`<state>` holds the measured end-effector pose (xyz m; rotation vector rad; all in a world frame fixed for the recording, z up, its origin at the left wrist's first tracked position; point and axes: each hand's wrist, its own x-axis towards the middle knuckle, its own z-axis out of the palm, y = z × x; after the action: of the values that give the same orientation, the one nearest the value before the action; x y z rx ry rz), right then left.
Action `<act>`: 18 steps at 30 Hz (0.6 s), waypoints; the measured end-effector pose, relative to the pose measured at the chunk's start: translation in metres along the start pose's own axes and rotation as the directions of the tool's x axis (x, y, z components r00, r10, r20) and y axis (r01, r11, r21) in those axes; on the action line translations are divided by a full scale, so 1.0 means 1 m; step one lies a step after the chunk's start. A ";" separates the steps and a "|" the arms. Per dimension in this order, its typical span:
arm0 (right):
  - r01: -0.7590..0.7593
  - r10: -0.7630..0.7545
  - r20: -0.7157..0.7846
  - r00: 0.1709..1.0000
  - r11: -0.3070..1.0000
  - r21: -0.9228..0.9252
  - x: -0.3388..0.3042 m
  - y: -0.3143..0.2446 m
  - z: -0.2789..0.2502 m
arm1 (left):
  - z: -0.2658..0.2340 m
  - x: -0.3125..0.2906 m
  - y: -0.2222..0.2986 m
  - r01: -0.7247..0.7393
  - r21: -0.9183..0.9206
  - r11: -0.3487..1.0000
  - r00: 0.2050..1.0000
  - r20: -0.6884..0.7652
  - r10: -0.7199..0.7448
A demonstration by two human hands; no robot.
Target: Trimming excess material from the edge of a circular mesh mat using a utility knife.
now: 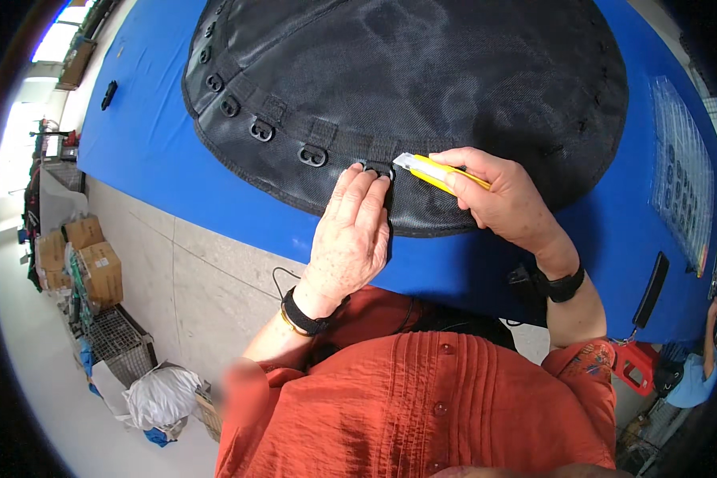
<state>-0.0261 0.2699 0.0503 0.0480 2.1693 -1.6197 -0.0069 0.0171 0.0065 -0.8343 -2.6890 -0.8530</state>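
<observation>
Evidently, the right hand (pixel 506 199) is closed around a yellow utility knife (pixel 436 172), thumb and forefinger along its handle, with no gap left between grip and tool. The bare blade points left, just beside the fingertips of the left hand (pixel 349 231). Those fingers lie close together, nearly straight, and press on the edge band at a black ring fitting (pixel 390 173); the thumb is hidden, so whether they pinch or only press cannot be told.

The step in hand is judged to be blade work at this fitting and its webbing tab (pixel 383 149). The next move calls for a steady left hold and a short, controlled stroke, clear of the fingertips and the mesh.

The fitting belongs to a large black mesh panel (pixel 454 88), rounded in outline, lying flat beneath both hands. Further fittings, including a double-holed one (pixel 312 155), follow its edge to the left.

The panel rests on a blue-covered table (pixel 147 119). Near its right side lies a clear plastic sheet (pixel 681 175). Beyond, cardboard boxes (pixel 101 275) stand at left; at far right, another person (pixel 695 385) is partly visible.
</observation>
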 end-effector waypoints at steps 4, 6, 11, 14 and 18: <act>0.116 -0.116 -0.028 0.993 0.993 -0.016 0.001 0.007 0.000 | -0.001 0.001 0.000 -0.002 -0.013 1.000 1.000 0.005 0.002; 0.072 -0.071 -0.031 0.997 0.997 0.007 0.000 0.004 0.001 | -0.002 0.002 0.001 -0.003 -0.012 1.000 1.000 0.007 0.003; 0.014 -0.014 -0.003 1.000 0.999 0.051 -0.001 0.001 0.001 | 0.000 0.001 0.000 0.000 -0.013 1.000 1.000 0.004 0.000; 0.002 -0.002 0.000 1.000 0.998 0.056 -0.001 -0.001 0.000 | -0.001 0.001 0.001 0.006 -0.017 1.000 1.000 0.004 -0.006; -0.031 0.033 -0.016 0.999 0.996 0.078 -0.002 -0.002 0.002 | 0.000 0.002 0.001 0.001 -0.014 1.000 1.000 0.000 -0.001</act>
<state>-0.0241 0.2676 0.0520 0.1197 2.1071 -1.6908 -0.0082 0.0181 0.0078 -0.8357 -2.6869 -0.8731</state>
